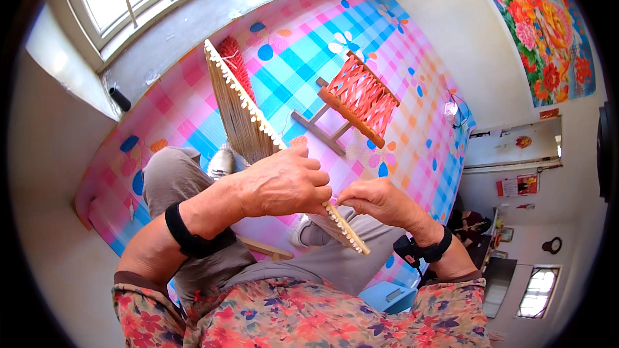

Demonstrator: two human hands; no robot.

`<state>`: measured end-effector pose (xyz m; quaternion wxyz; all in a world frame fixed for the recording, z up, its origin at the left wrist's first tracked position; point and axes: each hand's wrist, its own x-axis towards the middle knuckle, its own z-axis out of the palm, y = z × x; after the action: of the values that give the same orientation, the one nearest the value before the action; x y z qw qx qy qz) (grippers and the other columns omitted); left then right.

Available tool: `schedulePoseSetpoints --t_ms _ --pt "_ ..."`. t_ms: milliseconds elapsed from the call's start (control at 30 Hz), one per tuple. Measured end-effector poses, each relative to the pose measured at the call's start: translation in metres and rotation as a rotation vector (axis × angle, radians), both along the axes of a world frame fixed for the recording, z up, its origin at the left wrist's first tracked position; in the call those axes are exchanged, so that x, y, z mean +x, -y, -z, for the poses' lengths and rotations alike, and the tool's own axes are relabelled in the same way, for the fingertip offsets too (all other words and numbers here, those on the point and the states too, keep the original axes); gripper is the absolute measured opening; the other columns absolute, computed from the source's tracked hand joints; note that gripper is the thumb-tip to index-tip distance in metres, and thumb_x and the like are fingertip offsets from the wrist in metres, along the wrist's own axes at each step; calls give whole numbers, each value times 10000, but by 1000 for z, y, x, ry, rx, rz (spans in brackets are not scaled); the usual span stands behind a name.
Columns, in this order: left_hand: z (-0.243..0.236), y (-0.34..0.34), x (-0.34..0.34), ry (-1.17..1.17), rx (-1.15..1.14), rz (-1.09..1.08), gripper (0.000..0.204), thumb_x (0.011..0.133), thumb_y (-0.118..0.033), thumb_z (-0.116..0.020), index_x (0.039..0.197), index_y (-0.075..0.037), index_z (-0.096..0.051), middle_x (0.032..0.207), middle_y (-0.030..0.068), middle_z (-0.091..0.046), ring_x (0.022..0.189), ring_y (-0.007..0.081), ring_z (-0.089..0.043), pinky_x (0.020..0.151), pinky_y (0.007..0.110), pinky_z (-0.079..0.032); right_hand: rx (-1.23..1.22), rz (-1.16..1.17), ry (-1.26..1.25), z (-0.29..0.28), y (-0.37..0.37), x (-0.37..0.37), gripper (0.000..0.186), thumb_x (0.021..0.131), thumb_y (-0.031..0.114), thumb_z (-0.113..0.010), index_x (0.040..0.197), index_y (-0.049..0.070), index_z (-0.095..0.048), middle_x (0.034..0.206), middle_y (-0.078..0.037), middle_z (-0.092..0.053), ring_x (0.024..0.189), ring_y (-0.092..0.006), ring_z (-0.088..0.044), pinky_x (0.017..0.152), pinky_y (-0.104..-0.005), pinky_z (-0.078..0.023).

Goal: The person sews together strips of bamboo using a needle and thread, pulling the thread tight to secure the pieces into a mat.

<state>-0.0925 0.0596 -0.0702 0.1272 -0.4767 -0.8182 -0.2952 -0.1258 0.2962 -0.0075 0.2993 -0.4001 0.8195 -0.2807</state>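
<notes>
Gripping a white-knotted stick (349, 231), left hand (284, 182) curled round it, right hand (376, 200) pinched beside it, hold unclear

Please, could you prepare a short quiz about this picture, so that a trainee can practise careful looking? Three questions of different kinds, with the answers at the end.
1. True or false: the left hand grips the long pale strip.
2. Choose one. The woven seat of the wooden stool is: (a) green, (b) pinkish red, (c) black.
3. Short answer: in the picture, which hand is nearer to the light blue object?

Key:
1. True.
2. (b) pinkish red.
3. The right hand.
</notes>
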Motion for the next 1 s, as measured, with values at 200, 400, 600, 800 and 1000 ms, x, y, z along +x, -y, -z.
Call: schedulePoseSetpoints --t_ms 200,400,600,800,1000 --pt "3 2 11 -44 41 -4 189 785 -290 -641 763 -136 -533 714 -20 -479 717 146 -521 669 325 -375 23 26 135 -1 5 6 105 868 83 -609 956 40 -649 821 -96 -654 731 -239 -643 657 -312 -503" --pt "6 5 17 -57 52 1 175 774 -270 -641 768 -126 -542 720 -21 -481 699 149 -507 640 316 -371 -48 21 117 14 6 17 105 877 108 -597 945 45 -647 800 -120 -641 726 -288 -637 647 -334 -501" --pt "5 13 25 -40 -31 13 264 748 -303 -683 894 -113 -573 824 -18 -521 768 144 -533 691 317 -400 -44 -15 84 12 17 30 221 878 123 -596 1086 50 -585 780 -171 -626 739 -349 -636 646 -391 -508" --pt "4 14 31 -31 -11 -5 251 732 -272 -693 891 -113 -581 800 -11 -523 777 146 -545 704 319 -420 -86 47 50 14 31 48 391 912 158 -537 1261 22 -427 773 -208 -629 714 -384 -638 613 -438 -499" --pt "11 7 27 -74 52 -48 197 759 -259 -671 843 -123 -556 767 -1 -486 737 154 -518 693 323 -391 133 121 -166 13 36 59 376 919 177 -538 1224 -23 -446 795 -204 -628 719 -354 -644 611 -428 -502"
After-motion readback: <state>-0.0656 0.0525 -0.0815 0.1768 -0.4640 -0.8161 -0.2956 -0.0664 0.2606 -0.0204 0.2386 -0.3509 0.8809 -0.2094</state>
